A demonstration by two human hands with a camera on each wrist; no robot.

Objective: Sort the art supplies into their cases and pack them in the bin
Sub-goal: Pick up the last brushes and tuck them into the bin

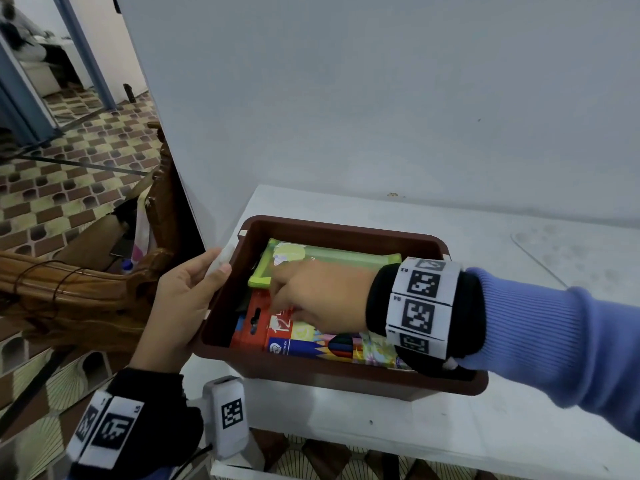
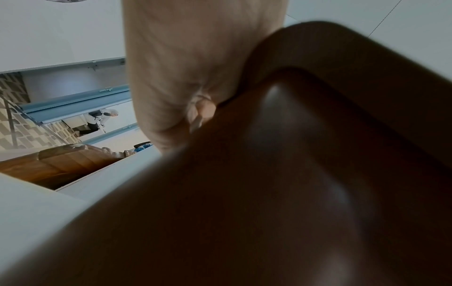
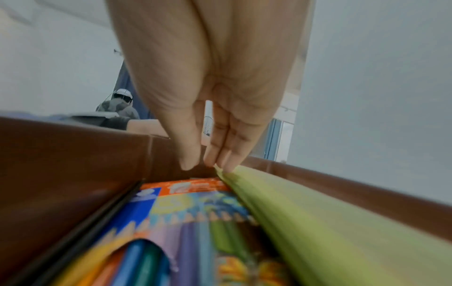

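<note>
A brown plastic bin stands on the white table. Inside it lie a green zip pouch at the back and a coloured-pencil box at the front, side by side. My right hand reaches into the bin with straight fingers. In the right wrist view its fingertips touch the corner of the green pouch, above the pencil box; the thumb stands apart. My left hand holds the bin's left rim, thumb on top; the bin's brown wall fills the left wrist view.
A carved wooden chair stands close to the table's left edge. A white device with a marker sits at the front left corner. A white wall rises right behind the table. A seated person is far off.
</note>
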